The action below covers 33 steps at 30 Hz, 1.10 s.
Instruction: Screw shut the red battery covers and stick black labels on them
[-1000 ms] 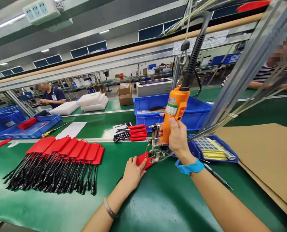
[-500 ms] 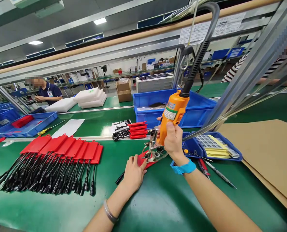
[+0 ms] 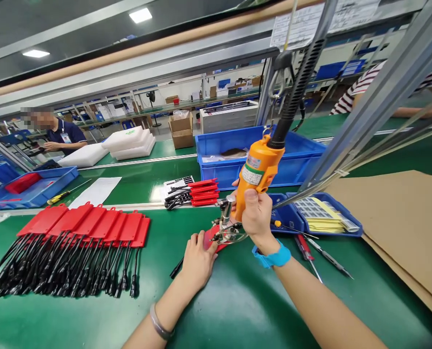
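Note:
In my right hand (image 3: 257,215) is an orange electric screwdriver (image 3: 257,167), hanging from a black cable, with my fingers wrapped around its body. Its metal head (image 3: 226,220) points down and stands over a red flat case (image 3: 211,234) on the green bench. My left hand (image 3: 197,259) steadies that case at its near left end, fingers and thumb at its edges; part of the case is hidden by the hand and the head. A black lead (image 3: 177,268) sticks out left of my left hand.
Left lies a row of red cases (image 3: 103,223) with black leads. Behind is a small stack of red cases (image 3: 204,193), then a blue bin (image 3: 216,169). At right are a tray of labels (image 3: 317,218), tweezers (image 3: 332,259) and cardboard (image 3: 401,223). A co-worker (image 3: 65,133) sits far left.
The view has shifted a little, so most things sit slightly farther left. Both hands keep their hold, and the screwdriver head stays over the red case.

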{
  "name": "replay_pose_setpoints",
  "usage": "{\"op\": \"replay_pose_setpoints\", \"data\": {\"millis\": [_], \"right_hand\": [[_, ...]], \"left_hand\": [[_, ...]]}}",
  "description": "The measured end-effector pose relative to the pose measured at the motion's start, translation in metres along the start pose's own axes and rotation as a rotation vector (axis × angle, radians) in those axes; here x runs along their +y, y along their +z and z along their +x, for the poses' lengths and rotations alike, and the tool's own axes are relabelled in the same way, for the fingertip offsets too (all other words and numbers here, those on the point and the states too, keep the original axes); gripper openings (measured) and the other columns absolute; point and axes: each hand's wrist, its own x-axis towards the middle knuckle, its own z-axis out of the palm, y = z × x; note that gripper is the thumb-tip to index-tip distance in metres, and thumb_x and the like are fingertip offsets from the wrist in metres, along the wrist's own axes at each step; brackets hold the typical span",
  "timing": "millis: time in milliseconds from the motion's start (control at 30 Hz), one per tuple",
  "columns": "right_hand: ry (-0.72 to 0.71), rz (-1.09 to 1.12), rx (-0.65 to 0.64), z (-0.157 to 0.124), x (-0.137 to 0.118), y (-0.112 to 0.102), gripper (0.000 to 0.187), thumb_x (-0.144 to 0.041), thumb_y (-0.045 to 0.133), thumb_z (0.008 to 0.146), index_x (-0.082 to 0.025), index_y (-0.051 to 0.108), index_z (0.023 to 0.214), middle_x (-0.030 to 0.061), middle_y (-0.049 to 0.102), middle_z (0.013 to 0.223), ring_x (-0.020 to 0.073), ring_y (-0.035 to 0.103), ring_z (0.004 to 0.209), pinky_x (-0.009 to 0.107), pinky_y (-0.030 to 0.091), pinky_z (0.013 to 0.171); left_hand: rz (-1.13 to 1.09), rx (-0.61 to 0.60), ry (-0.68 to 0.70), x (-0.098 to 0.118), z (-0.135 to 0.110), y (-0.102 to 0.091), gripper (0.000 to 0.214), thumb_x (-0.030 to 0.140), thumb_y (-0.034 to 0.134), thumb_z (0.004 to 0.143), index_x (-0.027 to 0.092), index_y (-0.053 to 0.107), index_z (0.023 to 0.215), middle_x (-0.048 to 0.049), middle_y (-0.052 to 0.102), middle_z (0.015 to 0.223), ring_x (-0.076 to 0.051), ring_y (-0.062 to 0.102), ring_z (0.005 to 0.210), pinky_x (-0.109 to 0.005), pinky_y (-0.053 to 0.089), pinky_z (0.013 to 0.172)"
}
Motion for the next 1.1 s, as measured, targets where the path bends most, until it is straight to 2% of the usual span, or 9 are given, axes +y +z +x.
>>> {"op": "replay_pose_setpoints", "data": {"millis": [200, 367, 467, 567, 767, 1100], "right_hand": [[-0.037, 0.042, -0.033, -0.008, -0.006, 0.001, 0.05, -0.068, 0.059, 0.083, -0.019, 0.059, 0.092, -0.0022, 0.055, 0.056, 0.0134, 0.051, 0.042, 0.023, 0.04, 0.034], [-0.125, 0.066, 0.013, 0.022, -0.044, -0.001, 0.047, -0.065, 0.055, 0.088, -0.02, 0.064, 0.097, -0.0027, 0.055, 0.059, 0.0106, 0.05, 0.039, 0.021, 0.04, 0.033], [-0.163, 0.048, 0.023, 0.041, -0.054, 0.002, 0.051, -0.068, 0.056, 0.086, -0.02, 0.066, 0.099, -0.0022, 0.055, 0.058, 0.0112, 0.052, 0.042, 0.022, 0.041, 0.035], [-0.135, 0.03, 0.011, 0.047, -0.042, 0.006, 0.054, -0.07, 0.058, 0.084, -0.02, 0.067, 0.101, -0.0027, 0.054, 0.057, 0.0107, 0.05, 0.039, 0.022, 0.04, 0.034], [-0.043, 0.03, -0.023, 0.036, -0.001, 0.006, 0.055, -0.071, 0.059, 0.082, -0.019, 0.063, 0.101, -0.0023, 0.056, 0.056, 0.0132, 0.054, 0.043, 0.025, 0.046, 0.04], [0.011, 0.0, -0.046, 0.03, 0.018, 0.012, 0.055, -0.073, 0.059, 0.08, -0.02, 0.059, 0.09, -0.0031, 0.055, 0.054, 0.0126, 0.051, 0.043, 0.024, 0.044, 0.039]], "left_hand": [[-0.02, 0.014, 0.021, -0.004, 0.0, -0.003, 0.03, 0.027, 0.062, 0.093, 0.025, 0.063, 0.123, -0.0135, 0.045, 0.138, -0.031, 0.05, 0.115, -0.047, 0.051, 0.092], [-0.092, -0.028, 0.153, -0.015, 0.0, -0.009, 0.05, 0.026, 0.062, 0.092, 0.021, 0.048, 0.14, -0.0168, 0.046, 0.143, -0.033, 0.046, 0.126, -0.047, 0.047, 0.102], [-0.124, -0.055, 0.181, -0.018, 0.0, -0.009, 0.048, 0.026, 0.058, 0.095, 0.025, 0.048, 0.142, -0.0157, 0.043, 0.147, -0.032, 0.045, 0.129, -0.047, 0.045, 0.104], [-0.163, -0.074, 0.159, -0.02, 0.002, -0.009, 0.045, 0.025, 0.057, 0.096, 0.027, 0.05, 0.141, -0.0146, 0.045, 0.147, -0.032, 0.045, 0.129, -0.047, 0.045, 0.104], [-0.189, -0.095, 0.154, -0.019, 0.002, -0.013, 0.044, 0.025, 0.058, 0.095, 0.026, 0.052, 0.139, -0.0152, 0.047, 0.144, -0.033, 0.047, 0.125, -0.047, 0.046, 0.101], [-0.231, -0.143, 0.135, -0.021, 0.007, -0.014, 0.046, 0.025, 0.063, 0.092, 0.028, 0.054, 0.138, -0.0135, 0.05, 0.142, -0.031, 0.047, 0.124, -0.047, 0.046, 0.101]]}}
